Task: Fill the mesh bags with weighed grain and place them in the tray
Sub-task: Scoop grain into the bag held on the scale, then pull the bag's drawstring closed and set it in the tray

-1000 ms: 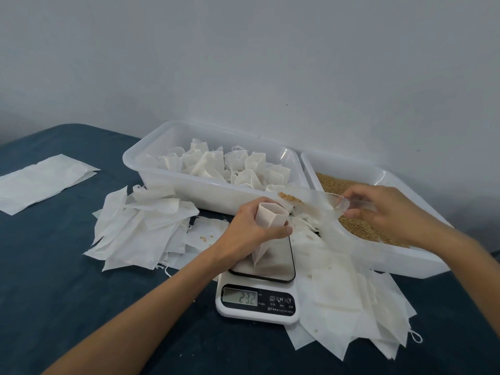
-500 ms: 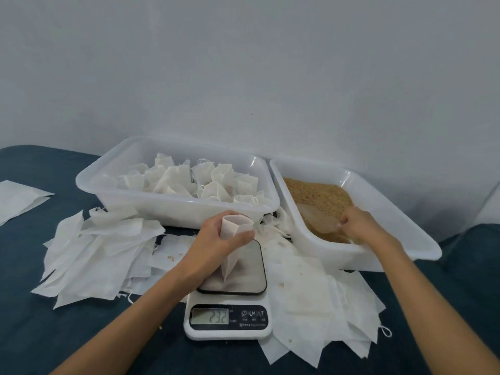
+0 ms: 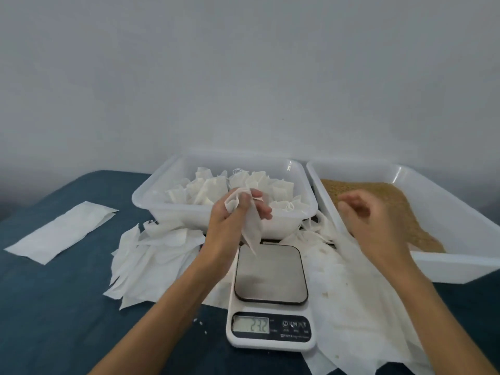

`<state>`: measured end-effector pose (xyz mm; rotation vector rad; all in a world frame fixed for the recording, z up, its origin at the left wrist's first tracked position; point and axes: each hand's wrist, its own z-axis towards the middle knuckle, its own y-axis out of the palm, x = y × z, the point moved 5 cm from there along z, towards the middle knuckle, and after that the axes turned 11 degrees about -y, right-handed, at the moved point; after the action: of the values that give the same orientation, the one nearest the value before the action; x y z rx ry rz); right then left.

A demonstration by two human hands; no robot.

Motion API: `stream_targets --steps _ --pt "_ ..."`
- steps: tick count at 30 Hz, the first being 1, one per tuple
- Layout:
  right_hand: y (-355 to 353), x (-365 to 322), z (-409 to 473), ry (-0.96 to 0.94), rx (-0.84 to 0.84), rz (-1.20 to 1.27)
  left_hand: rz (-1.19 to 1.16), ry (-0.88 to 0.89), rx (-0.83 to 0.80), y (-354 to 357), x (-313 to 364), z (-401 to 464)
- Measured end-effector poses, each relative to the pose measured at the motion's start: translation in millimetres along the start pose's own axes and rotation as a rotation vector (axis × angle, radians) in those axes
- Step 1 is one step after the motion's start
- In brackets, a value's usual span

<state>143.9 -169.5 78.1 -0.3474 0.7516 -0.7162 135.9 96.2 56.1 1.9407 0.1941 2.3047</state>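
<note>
The mesh bag (image 3: 250, 223) hung with its long axis close to upright, bunched top up, pointed lower corner aimed down at the far edge of the scale (image 3: 270, 296) (display reading 23.2), in front of the tray (image 3: 151, 197) of filled bags. The left hand (image 3: 235, 215) gripped its crumpled top, fingers curled round it, forearm reaching away from the near edge. The right hand (image 3: 370, 220) hovered over the near left part of the grain tray (image 3: 460, 266), fingers loosely curled, holding nothing visible.
</note>
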Motion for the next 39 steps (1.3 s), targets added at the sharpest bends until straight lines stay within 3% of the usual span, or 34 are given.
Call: stream_targets --steps 4,7,15,17,19,21,23,26,28,31,33,37,39 --pt "10.4 -5.8 -7.9 0.041 0.004 0.199 -0.014 -0.004 0.171 -42.1 35.4 37.1" --pt "5.5 6.1 -7.9 0.096 0.019 0.342 -0.032 -0.070 0.181 -51.9 41.9 72.2" --pt "-7.8 27.1 -8.8 0.318 0.145 0.825 0.571 -0.190 0.297 -27.2 3.2 116.3" --pt "-8.4 28.9 -8.3 0.357 0.147 0.920 0.745 -0.109 0.370 -26.8 6.7 110.0" --pt "-8.7 29.2 -8.1 0.385 0.143 0.969 0.901 0.179 0.427 -9.8 20.7 87.4" --pt "-8.8 29.1 -8.3 0.416 0.149 0.986 0.972 0.452 0.313 27.9 23.5 50.6" --pt "-8.8 28.1 -8.6 0.427 0.150 0.977 1.021 0.590 0.017 73.2 9.0 9.2" --pt "-9.4 26.2 -8.8 0.431 0.151 0.976 1.177 0.600 -0.434 126.6 -27.8 -42.2" --pt "-10.7 25.1 -8.7 0.420 0.150 0.972 1.335 0.525 -0.589 144.2 -50.9 -57.9" --pt "-11.6 24.0 -8.8 0.415 0.137 0.973 1.514 0.523 -0.634 153.0 -64.6 -66.5" --pt "-12.0 23.2 -9.0 0.420 0.134 0.979 1.480 0.549 -0.632 153.4 -62.9 -69.1" --pt "-12.4 19.1 -9.0 0.428 0.160 0.947 1.125 0.480 -0.521 140.0 -44.5 -62.5" --pt "-17.1 11.0 -9.2 0.324 0.223 0.747 0.942 0.382 -0.358 121.3 -33.9 -50.3"
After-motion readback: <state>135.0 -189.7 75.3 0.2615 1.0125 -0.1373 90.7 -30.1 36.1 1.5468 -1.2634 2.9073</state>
